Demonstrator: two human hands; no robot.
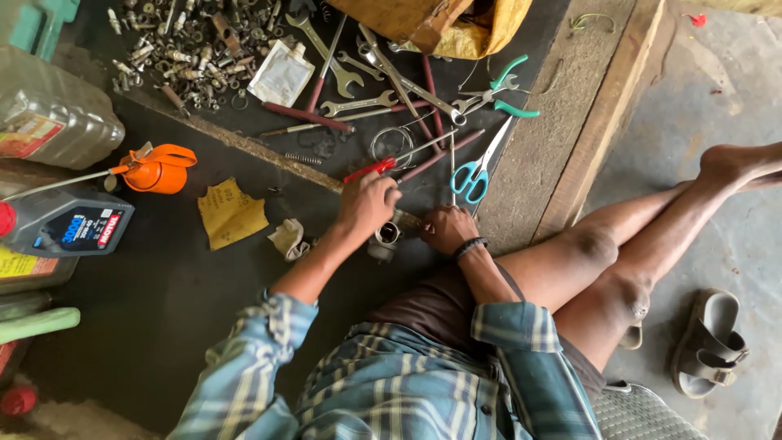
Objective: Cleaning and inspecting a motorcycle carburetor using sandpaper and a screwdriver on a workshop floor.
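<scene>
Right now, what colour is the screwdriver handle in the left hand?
Red screwdriver handle, held by the left hand; head view.

— Where do the hands sit?
— The left hand and right hand meet over a small metal part, with a screwdriver just beyond.
— And around them?
— Scissors to the right, wrenches farther off, an oil can and oil bottle to the left, a sandal far right.
</scene>
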